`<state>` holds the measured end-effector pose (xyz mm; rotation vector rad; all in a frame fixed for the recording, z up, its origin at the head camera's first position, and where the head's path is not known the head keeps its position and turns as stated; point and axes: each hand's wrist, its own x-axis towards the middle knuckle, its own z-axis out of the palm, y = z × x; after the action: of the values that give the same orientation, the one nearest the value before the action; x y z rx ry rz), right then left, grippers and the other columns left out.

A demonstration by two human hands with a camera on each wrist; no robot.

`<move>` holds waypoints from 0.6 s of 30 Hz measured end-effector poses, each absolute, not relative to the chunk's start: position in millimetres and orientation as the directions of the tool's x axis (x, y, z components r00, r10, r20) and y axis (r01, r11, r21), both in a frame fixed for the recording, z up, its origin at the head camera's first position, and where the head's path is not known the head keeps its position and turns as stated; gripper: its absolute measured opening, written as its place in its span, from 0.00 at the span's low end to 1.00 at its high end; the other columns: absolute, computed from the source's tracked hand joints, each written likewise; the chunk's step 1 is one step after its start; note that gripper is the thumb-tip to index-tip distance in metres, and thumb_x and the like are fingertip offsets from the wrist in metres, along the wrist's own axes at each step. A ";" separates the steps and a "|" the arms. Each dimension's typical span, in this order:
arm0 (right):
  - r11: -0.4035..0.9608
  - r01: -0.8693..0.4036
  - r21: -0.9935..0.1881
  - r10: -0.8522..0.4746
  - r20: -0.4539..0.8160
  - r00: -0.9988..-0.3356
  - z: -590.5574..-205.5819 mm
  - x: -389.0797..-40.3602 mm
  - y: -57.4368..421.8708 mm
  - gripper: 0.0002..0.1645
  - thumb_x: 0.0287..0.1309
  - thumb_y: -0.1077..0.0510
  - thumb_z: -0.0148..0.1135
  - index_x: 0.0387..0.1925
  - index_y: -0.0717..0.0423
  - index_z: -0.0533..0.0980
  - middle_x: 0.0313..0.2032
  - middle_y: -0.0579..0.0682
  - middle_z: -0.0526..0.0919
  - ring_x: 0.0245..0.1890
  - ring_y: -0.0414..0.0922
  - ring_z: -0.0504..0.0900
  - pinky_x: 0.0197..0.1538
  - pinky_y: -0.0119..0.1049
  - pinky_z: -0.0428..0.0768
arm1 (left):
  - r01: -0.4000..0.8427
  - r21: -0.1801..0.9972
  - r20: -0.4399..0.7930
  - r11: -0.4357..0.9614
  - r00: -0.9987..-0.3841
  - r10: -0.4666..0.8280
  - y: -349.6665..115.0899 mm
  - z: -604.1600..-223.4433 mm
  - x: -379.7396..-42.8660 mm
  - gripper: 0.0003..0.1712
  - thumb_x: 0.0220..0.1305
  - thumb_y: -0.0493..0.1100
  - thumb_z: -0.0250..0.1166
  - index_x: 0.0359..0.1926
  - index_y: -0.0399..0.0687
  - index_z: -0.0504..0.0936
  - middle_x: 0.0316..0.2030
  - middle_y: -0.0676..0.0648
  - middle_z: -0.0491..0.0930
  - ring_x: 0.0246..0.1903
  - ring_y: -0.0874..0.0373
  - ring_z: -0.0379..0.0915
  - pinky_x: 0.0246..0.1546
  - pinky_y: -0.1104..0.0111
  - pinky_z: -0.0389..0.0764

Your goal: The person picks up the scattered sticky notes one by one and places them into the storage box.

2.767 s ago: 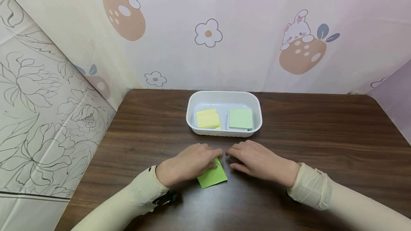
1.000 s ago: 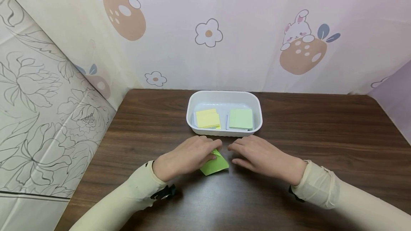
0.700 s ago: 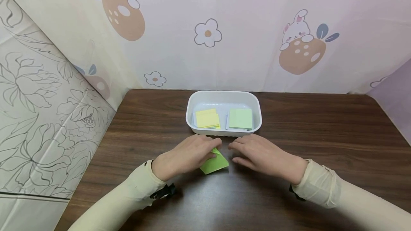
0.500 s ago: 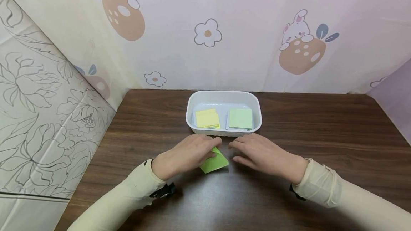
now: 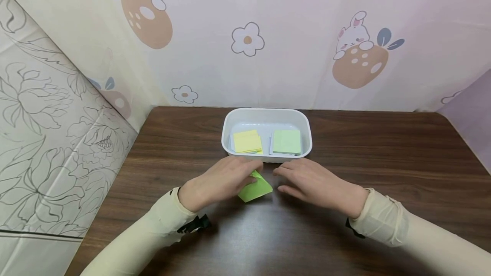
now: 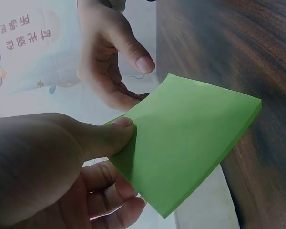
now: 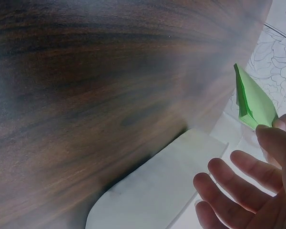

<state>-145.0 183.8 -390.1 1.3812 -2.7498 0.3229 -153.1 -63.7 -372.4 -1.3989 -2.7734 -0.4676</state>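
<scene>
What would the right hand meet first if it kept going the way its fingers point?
Probably the green sticky-note pad pinched in the left hand. The right hand points left toward it, with a small gap; the white tray lies just beyond.

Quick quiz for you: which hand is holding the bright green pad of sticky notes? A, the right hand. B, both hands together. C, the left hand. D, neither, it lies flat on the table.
C: the left hand pinches the green pad between thumb and fingers, lifted at a tilt, while the right hand is beside it with loose fingers, holding nothing.
</scene>
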 end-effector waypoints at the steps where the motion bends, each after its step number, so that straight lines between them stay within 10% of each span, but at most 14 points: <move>1: 0.582 -0.797 -0.165 -0.787 0.133 -0.602 -390.0 -145.0 183.9 0.22 0.59 0.46 0.58 0.49 0.55 0.77 0.43 0.44 0.80 0.47 0.41 0.77 0.52 0.41 0.74 | 0.786 0.262 0.133 0.559 -0.604 0.786 -63.7 -372.1 -153.6 0.10 0.57 0.43 0.65 0.38 0.53 0.73 0.27 0.59 0.71 0.26 0.64 0.67 0.28 0.70 0.71; 18: 0.583 -0.796 -0.165 -0.786 0.132 -0.603 -389.7 -147.0 184.0 0.22 0.57 0.47 0.60 0.48 0.55 0.77 0.43 0.44 0.80 0.46 0.42 0.78 0.51 0.42 0.74 | 0.794 0.248 0.144 0.555 -0.596 0.790 -64.1 -366.1 -158.2 0.10 0.58 0.42 0.64 0.38 0.53 0.72 0.28 0.60 0.74 0.27 0.64 0.67 0.32 0.69 0.71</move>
<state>-147.0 184.0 -389.7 1.3777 -2.7549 0.3216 -158.2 -64.1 -366.1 -1.4040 -2.7559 -0.4520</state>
